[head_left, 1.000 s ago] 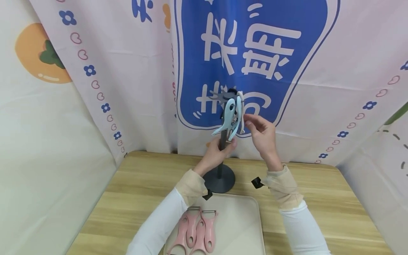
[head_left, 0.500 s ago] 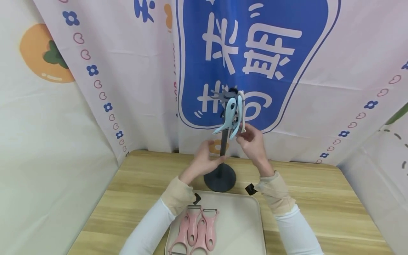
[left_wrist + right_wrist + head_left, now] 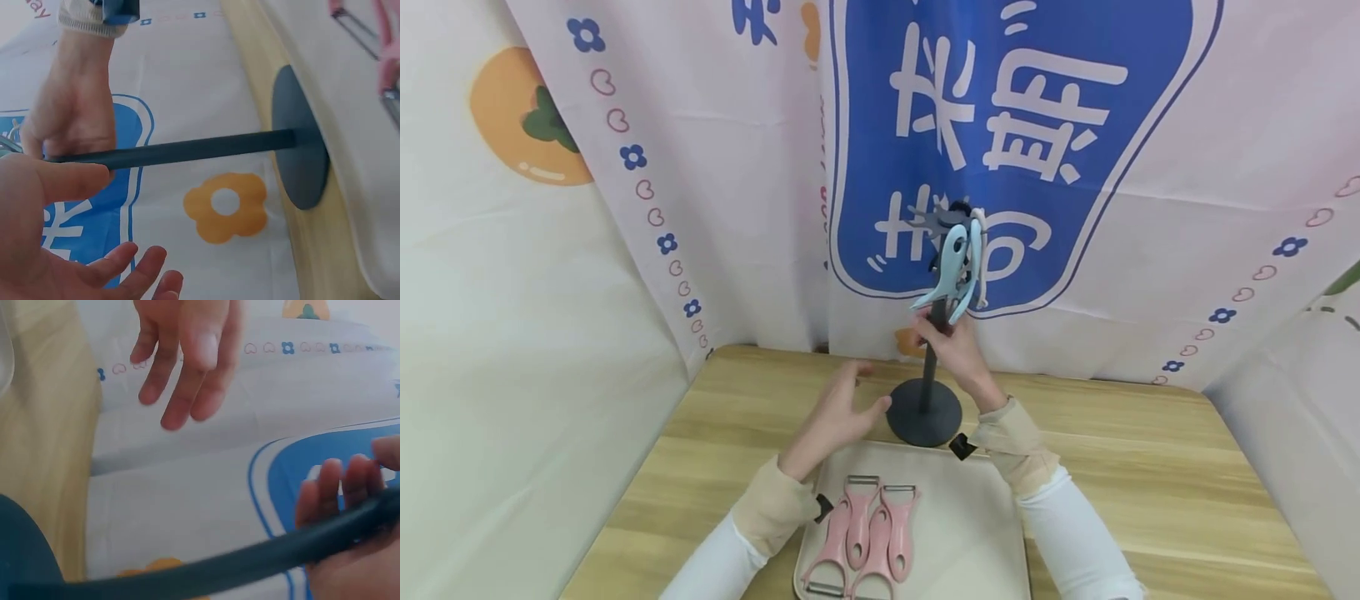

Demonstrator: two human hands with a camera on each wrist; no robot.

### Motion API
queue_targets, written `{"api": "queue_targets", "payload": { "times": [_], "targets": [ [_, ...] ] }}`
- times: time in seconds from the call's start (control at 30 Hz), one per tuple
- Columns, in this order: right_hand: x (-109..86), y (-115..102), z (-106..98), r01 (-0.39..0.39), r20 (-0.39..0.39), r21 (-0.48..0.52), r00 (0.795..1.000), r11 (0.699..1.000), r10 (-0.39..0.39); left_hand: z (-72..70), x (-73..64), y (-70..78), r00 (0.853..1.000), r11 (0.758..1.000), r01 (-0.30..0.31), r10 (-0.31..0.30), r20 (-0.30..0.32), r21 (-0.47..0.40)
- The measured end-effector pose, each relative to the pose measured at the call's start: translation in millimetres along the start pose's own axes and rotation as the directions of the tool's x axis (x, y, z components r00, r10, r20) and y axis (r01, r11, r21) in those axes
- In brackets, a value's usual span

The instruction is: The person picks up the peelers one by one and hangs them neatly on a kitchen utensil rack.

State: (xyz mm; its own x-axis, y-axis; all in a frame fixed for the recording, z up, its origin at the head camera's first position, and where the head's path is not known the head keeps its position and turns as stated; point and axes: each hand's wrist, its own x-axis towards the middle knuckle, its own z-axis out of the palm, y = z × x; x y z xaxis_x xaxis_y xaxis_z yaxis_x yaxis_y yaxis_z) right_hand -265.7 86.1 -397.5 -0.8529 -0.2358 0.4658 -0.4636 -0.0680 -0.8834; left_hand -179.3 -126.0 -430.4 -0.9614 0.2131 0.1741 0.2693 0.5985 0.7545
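A dark utensil stand (image 3: 929,367) with a round base rises behind the tray, in the middle of the head view. Light blue peelers (image 3: 953,258) hang from the hooks at its top, a whitish utensil (image 3: 982,262) beside them. My right hand (image 3: 958,346) holds the pole just below these, its fingers passing behind the pole in the right wrist view. To the left of the pole, my left hand (image 3: 842,412) is held with fingers spread and nothing in them; it hovers over the table near the stand's base.
A cream tray (image 3: 962,525) lies in front of the stand on the wooden table (image 3: 1112,475). Several pink peelers (image 3: 880,542) rest side by side on its left half. A printed cloth (image 3: 760,208) hangs right behind the table's far edge.
My left hand has come off the pole and moved down to the left. My right hand has moved left and down, from beside the whitish utensil to the pole under the hanging peelers.
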Motion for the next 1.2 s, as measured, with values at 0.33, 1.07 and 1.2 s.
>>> {"api": "queue_targets", "payload": {
  "times": [0.33,1.07,1.2],
  "targets": [
    [0.1,39.9,18.1,-0.053,-0.1,0.085,0.993,0.995,0.061,1.3,-53.0,-16.0,0.993,0.99,0.092,-0.1,0.067,0.105],
    [3.4,43.4,24.4,0.026,-0.192,0.048,0.981,0.999,-0.016,14.7,-114.1,-7.2,0.912,0.832,0.174,-0.339,0.233,0.528],
    [3.3,44.8,23.3,0.015,-0.192,0.017,0.981,1.0,-0.012,17.2,-115.4,-8.7,0.905,0.829,0.186,-0.353,0.236,0.528]
  ]
}}
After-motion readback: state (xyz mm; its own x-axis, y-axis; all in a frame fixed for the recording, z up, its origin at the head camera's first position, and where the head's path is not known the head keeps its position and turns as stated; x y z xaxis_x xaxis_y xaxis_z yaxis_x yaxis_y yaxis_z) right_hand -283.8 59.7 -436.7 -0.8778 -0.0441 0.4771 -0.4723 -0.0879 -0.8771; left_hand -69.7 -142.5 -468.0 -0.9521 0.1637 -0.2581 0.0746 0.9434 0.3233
